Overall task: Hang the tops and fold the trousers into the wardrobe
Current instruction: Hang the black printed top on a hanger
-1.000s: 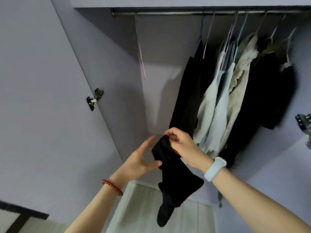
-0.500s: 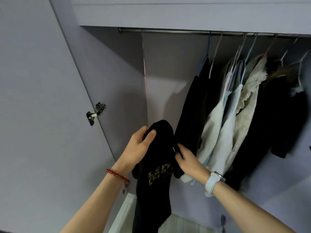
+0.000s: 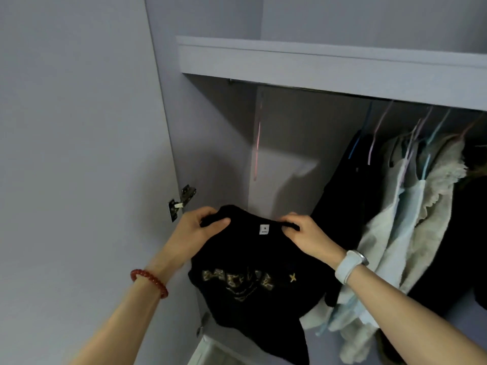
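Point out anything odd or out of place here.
The black top, gripped at its shoulders by the left hand and right hand, shows no hanger. Nothing else stands out.

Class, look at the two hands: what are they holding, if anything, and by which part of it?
A black top, gripped at its upper edge: left hand and right hand either side of the white neck label.

Your wardrobe (image 3: 218,143): pale lilac-grey panels, door open at left on a metal hinge (image 3: 182,201). A shelf (image 3: 316,65) spans the top; you cannot see what lies on it. Under the shelf hang your garments on hangers: black pieces (image 3: 342,206), a pale blue top (image 3: 403,219), a cream frilled top (image 3: 437,196).
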